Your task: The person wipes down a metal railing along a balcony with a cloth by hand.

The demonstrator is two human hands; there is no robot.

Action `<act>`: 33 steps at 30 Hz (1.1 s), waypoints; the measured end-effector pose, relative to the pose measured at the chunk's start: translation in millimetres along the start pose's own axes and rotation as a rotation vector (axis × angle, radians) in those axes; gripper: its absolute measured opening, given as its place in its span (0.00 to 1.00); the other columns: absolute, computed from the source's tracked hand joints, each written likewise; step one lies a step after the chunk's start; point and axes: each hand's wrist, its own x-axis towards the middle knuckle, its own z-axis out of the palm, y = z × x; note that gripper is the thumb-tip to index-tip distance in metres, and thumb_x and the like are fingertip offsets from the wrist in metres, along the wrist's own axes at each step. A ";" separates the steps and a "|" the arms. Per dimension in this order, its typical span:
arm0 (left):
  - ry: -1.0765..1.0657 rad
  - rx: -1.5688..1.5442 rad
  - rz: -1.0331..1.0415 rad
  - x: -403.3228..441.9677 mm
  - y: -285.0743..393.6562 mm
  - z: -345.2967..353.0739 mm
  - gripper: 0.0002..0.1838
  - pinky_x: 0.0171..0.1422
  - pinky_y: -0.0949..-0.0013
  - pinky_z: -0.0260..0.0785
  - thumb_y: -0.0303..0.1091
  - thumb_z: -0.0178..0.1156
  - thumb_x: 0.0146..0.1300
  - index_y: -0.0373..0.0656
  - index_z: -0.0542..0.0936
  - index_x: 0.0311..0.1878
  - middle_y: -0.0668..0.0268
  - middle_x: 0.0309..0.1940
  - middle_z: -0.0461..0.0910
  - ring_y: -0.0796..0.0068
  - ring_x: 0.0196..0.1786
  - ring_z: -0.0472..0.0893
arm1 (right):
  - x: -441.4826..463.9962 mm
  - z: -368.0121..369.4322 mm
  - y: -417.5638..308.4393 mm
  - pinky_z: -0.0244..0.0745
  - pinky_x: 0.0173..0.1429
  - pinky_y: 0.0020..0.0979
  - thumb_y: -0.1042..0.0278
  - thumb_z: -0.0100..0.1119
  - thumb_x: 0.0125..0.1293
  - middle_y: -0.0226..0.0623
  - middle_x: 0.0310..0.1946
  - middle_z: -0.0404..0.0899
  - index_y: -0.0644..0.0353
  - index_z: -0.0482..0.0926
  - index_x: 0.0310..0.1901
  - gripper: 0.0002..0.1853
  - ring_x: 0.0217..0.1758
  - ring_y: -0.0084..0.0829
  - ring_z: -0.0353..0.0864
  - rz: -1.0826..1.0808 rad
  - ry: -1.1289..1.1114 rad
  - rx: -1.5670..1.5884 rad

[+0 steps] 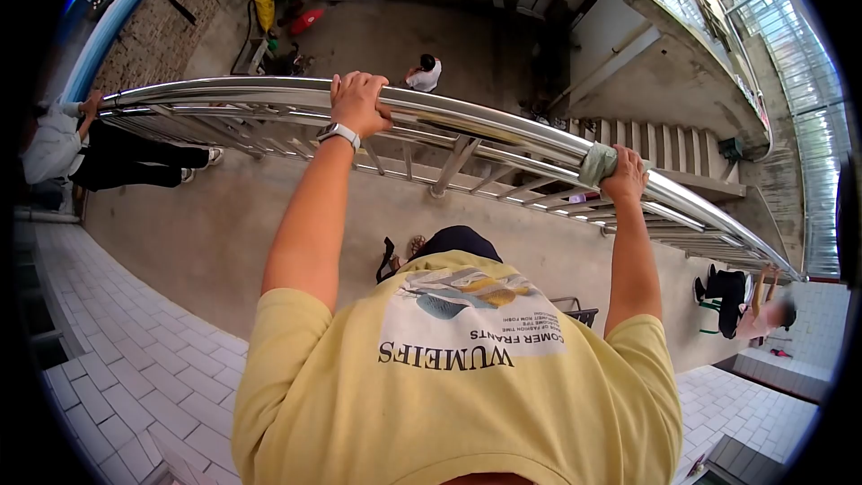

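Note:
My left hand, with a pale watch on its wrist, rests on the shiny metal railing, fingers curled over the top rail. Farther right, my right hand is closed over the same rail, against a crumpled grey-green cloth that lies around the rail. How much of the cloth is under the palm is hidden.
A person in white holds the railing at far left. Another person in pink is at far right, hands at the rail. Below are a person, stairs and a red object. White tiles flank the walkway.

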 end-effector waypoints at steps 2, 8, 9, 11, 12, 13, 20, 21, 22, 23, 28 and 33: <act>0.002 -0.006 0.004 1.2 0.3 -0.1 0.33 0.76 0.47 0.43 0.40 0.74 0.31 0.57 0.76 0.49 0.70 0.50 0.74 0.62 0.65 0.65 | 2.5 6.0 1.0 0.49 0.74 0.56 0.69 0.69 0.43 0.24 0.66 0.64 0.40 0.67 0.61 0.39 0.75 0.35 0.53 0.038 0.008 -0.058; 0.043 -0.009 0.023 0.3 -4.1 6.3 0.32 0.76 0.47 0.44 0.39 0.73 0.31 0.56 0.77 0.48 0.70 0.49 0.74 0.62 0.63 0.66 | -1.3 10.1 -6.3 0.46 0.75 0.56 0.69 0.67 0.46 0.27 0.65 0.64 0.43 0.67 0.61 0.37 0.76 0.39 0.53 0.061 0.072 -0.049; 0.066 -0.006 0.030 0.6 -3.9 6.4 0.32 0.75 0.48 0.44 0.39 0.73 0.31 0.56 0.77 0.48 0.70 0.49 0.74 0.63 0.63 0.66 | -1.4 11.2 -5.5 0.46 0.75 0.56 0.69 0.67 0.46 0.27 0.65 0.64 0.43 0.67 0.61 0.37 0.76 0.39 0.53 0.066 0.070 -0.047; 0.060 -0.009 0.028 0.5 -2.9 6.0 0.32 0.75 0.48 0.44 0.39 0.73 0.31 0.56 0.77 0.48 0.70 0.49 0.74 0.63 0.63 0.66 | 0.2 13.1 -5.1 0.44 0.75 0.56 0.70 0.67 0.46 0.29 0.65 0.65 0.44 0.67 0.61 0.36 0.75 0.40 0.53 0.064 0.073 -0.041; 0.056 -0.014 0.019 -0.3 -2.0 5.4 0.32 0.75 0.48 0.44 0.39 0.73 0.31 0.57 0.77 0.48 0.70 0.49 0.74 0.63 0.63 0.66 | -0.1 12.0 -6.0 0.44 0.75 0.56 0.70 0.67 0.46 0.29 0.65 0.65 0.44 0.67 0.61 0.36 0.75 0.40 0.53 0.068 0.072 -0.038; 0.055 -0.012 0.024 -0.5 -1.6 5.0 0.32 0.75 0.48 0.44 0.39 0.73 0.31 0.57 0.77 0.48 0.70 0.49 0.74 0.63 0.63 0.66 | -1.0 9.2 -7.9 0.45 0.75 0.57 0.70 0.67 0.46 0.28 0.65 0.65 0.44 0.67 0.61 0.36 0.75 0.40 0.53 0.074 0.059 -0.042; 0.039 0.001 0.015 -0.3 0.5 2.6 0.35 0.76 0.48 0.43 0.39 0.75 0.30 0.55 0.76 0.49 0.71 0.49 0.74 0.62 0.64 0.66 | -2.2 8.6 -8.1 0.45 0.75 0.57 0.69 0.68 0.46 0.27 0.64 0.65 0.45 0.68 0.60 0.36 0.75 0.41 0.52 0.064 0.065 -0.034; 0.033 0.005 0.015 -0.5 0.9 2.1 0.35 0.76 0.48 0.43 0.40 0.75 0.30 0.55 0.76 0.50 0.70 0.49 0.74 0.62 0.64 0.66 | -2.4 8.8 -8.0 0.45 0.75 0.57 0.69 0.68 0.46 0.27 0.64 0.65 0.45 0.68 0.60 0.36 0.75 0.41 0.52 0.064 0.064 -0.035; 0.032 0.005 0.014 -0.7 1.3 1.7 0.35 0.76 0.48 0.43 0.40 0.75 0.30 0.55 0.76 0.50 0.70 0.49 0.74 0.62 0.64 0.66 | -2.1 9.0 -8.0 0.45 0.75 0.57 0.69 0.68 0.46 0.27 0.64 0.65 0.45 0.68 0.60 0.36 0.75 0.41 0.52 0.063 0.067 -0.026; 0.028 0.010 0.012 -0.9 1.7 1.2 0.36 0.76 0.48 0.43 0.40 0.75 0.30 0.55 0.76 0.50 0.70 0.49 0.73 0.62 0.64 0.66 | -2.1 9.2 -7.8 0.45 0.75 0.57 0.69 0.68 0.46 0.27 0.64 0.65 0.45 0.68 0.60 0.36 0.75 0.41 0.52 0.061 0.070 -0.018; 0.054 0.018 0.022 -0.4 -0.8 5.8 0.36 0.76 0.48 0.43 0.40 0.76 0.30 0.56 0.76 0.50 0.70 0.49 0.73 0.62 0.64 0.65 | -1.5 9.3 -7.4 0.45 0.75 0.57 0.70 0.68 0.45 0.26 0.64 0.65 0.44 0.68 0.61 0.36 0.75 0.40 0.52 0.059 0.065 -0.021; 0.034 0.012 0.009 -0.3 -0.1 4.4 0.35 0.76 0.48 0.43 0.40 0.75 0.30 0.56 0.76 0.50 0.70 0.49 0.73 0.63 0.64 0.66 | -1.1 7.1 -8.6 0.45 0.75 0.56 0.70 0.68 0.45 0.25 0.65 0.64 0.44 0.68 0.61 0.37 0.75 0.38 0.52 0.064 0.048 -0.043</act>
